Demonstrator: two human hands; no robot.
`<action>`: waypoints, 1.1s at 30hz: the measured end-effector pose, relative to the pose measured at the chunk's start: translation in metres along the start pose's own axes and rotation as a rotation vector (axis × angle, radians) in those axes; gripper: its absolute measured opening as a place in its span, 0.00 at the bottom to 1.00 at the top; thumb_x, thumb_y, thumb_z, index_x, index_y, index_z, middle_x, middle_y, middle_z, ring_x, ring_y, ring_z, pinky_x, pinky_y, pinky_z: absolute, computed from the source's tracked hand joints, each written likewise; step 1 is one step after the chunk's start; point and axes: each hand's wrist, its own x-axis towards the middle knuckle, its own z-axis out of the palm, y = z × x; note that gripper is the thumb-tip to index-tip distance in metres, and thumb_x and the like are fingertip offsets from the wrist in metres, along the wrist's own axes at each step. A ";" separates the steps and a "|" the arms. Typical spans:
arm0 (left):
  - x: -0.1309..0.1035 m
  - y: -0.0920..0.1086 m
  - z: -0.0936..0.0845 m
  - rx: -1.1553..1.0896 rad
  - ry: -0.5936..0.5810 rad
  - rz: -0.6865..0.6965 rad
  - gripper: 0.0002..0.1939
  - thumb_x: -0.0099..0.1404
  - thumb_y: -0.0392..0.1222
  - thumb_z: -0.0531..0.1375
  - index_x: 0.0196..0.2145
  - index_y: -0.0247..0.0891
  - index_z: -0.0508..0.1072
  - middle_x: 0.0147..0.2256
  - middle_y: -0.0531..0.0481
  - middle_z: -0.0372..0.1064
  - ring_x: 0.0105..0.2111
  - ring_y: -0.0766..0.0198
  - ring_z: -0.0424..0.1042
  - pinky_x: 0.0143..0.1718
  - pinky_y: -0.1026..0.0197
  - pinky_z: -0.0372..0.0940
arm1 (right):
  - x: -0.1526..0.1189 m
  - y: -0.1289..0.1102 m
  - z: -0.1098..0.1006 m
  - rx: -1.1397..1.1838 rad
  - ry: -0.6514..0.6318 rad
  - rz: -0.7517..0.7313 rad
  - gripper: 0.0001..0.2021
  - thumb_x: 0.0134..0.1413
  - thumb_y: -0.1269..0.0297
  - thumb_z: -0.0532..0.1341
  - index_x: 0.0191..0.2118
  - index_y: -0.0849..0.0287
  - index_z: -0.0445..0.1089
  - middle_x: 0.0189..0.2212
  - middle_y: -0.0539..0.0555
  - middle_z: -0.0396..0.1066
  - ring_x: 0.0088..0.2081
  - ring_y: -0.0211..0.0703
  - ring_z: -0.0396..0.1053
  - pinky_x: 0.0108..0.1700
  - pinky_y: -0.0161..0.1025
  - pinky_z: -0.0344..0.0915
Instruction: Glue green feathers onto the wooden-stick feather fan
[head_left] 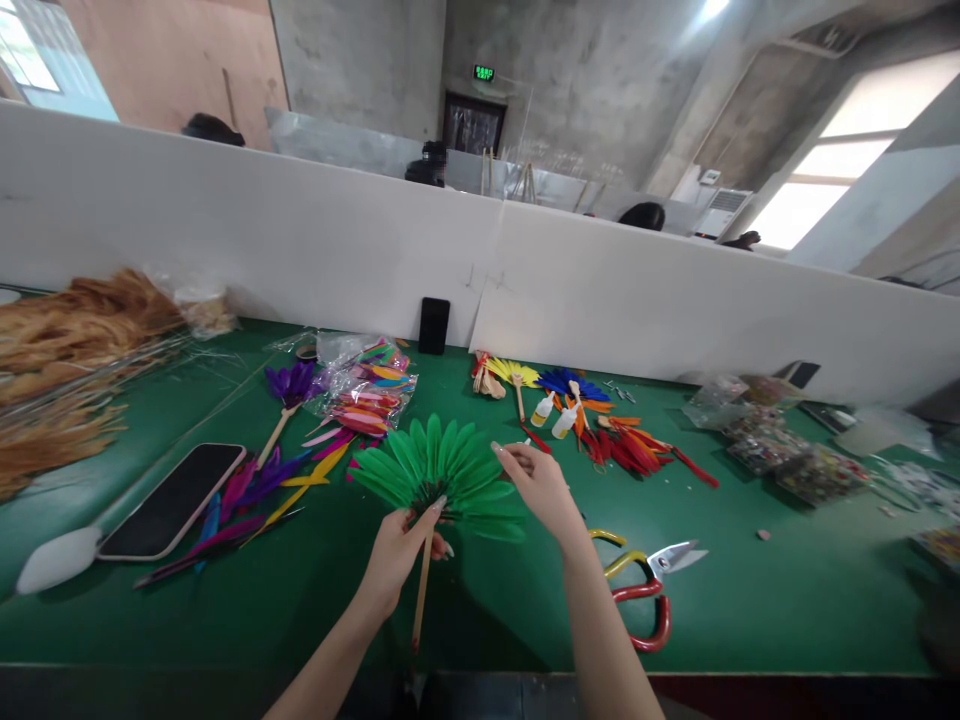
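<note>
A fan of green feathers (431,455) on a thin wooden handle (422,600) is spread in front of me, above the table. My left hand (405,550) grips it where the feathers meet the handle, thumb across the front. My right hand (536,480) is at the fan's upper right edge, its fingers curled and thumb and forefinger brought together by the feather tips. Whether a feather or something small is between those fingertips, I cannot tell. Scissors (652,575) with red and yellow handles lie open-bladed, right of my right forearm.
Left are a phone (176,500), loose coloured feathers (255,490), a purple feather fan (289,385) and bagged feathers (371,390). Behind lie yellow (517,372) and blue feather fans (566,382), glue bottles (564,420) and red tassels (634,448). A white partition (337,250) closes the back.
</note>
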 end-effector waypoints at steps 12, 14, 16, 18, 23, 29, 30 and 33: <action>-0.003 -0.001 0.002 0.034 -0.034 0.021 0.20 0.56 0.54 0.59 0.20 0.34 0.70 0.15 0.49 0.68 0.19 0.64 0.69 0.24 0.65 0.64 | 0.008 0.000 0.009 -0.113 0.087 -0.090 0.23 0.51 0.44 0.55 0.19 0.60 0.65 0.14 0.49 0.62 0.17 0.34 0.52 0.19 0.33 0.47; -0.004 0.000 0.002 0.014 -0.031 0.008 0.19 0.56 0.54 0.60 0.19 0.34 0.70 0.15 0.49 0.68 0.19 0.63 0.69 0.24 0.65 0.64 | 0.008 0.000 0.009 -0.120 0.092 -0.091 0.23 0.51 0.44 0.55 0.20 0.60 0.65 0.16 0.51 0.65 0.17 0.35 0.53 0.19 0.34 0.48; -0.004 0.000 0.003 -0.008 -0.031 -0.006 0.19 0.55 0.54 0.60 0.19 0.34 0.70 0.15 0.49 0.68 0.19 0.63 0.69 0.24 0.64 0.64 | 0.007 -0.001 0.008 -0.131 0.096 -0.090 0.23 0.51 0.44 0.55 0.21 0.60 0.66 0.16 0.51 0.65 0.18 0.35 0.54 0.20 0.33 0.49; -0.004 0.000 0.003 -0.024 -0.031 -0.015 0.19 0.54 0.54 0.60 0.18 0.34 0.69 0.15 0.49 0.68 0.19 0.63 0.69 0.24 0.64 0.64 | 0.004 -0.002 0.007 -0.138 0.080 -0.083 0.23 0.52 0.44 0.54 0.22 0.60 0.66 0.16 0.50 0.63 0.18 0.35 0.54 0.20 0.33 0.49; -0.003 -0.001 0.004 -0.040 -0.024 -0.007 0.20 0.53 0.54 0.61 0.17 0.34 0.69 0.14 0.49 0.68 0.18 0.64 0.68 0.24 0.65 0.63 | -0.006 -0.004 0.003 -0.180 0.030 -0.064 0.23 0.50 0.43 0.55 0.27 0.61 0.69 0.14 0.48 0.59 0.18 0.35 0.53 0.19 0.33 0.48; -0.003 0.000 0.004 -0.063 -0.008 -0.015 0.19 0.53 0.54 0.61 0.20 0.33 0.70 0.15 0.50 0.68 0.18 0.65 0.68 0.24 0.65 0.64 | -0.012 0.001 0.000 -0.282 0.033 -0.107 0.23 0.51 0.47 0.57 0.15 0.57 0.54 0.13 0.43 0.44 0.18 0.33 0.44 0.19 0.33 0.45; -0.003 0.000 0.004 -0.061 -0.014 -0.014 0.18 0.53 0.54 0.61 0.21 0.33 0.71 0.15 0.50 0.68 0.19 0.64 0.68 0.24 0.65 0.64 | -0.012 0.001 0.000 -0.290 0.037 -0.110 0.24 0.52 0.47 0.56 0.15 0.56 0.52 0.14 0.43 0.43 0.18 0.33 0.44 0.20 0.33 0.45; -0.002 -0.002 0.004 -0.042 -0.041 -0.005 0.19 0.54 0.54 0.61 0.20 0.33 0.71 0.15 0.50 0.68 0.19 0.63 0.69 0.25 0.64 0.65 | -0.010 0.000 0.002 -0.328 0.078 -0.127 0.24 0.52 0.47 0.56 0.15 0.56 0.52 0.13 0.43 0.44 0.18 0.33 0.44 0.20 0.34 0.44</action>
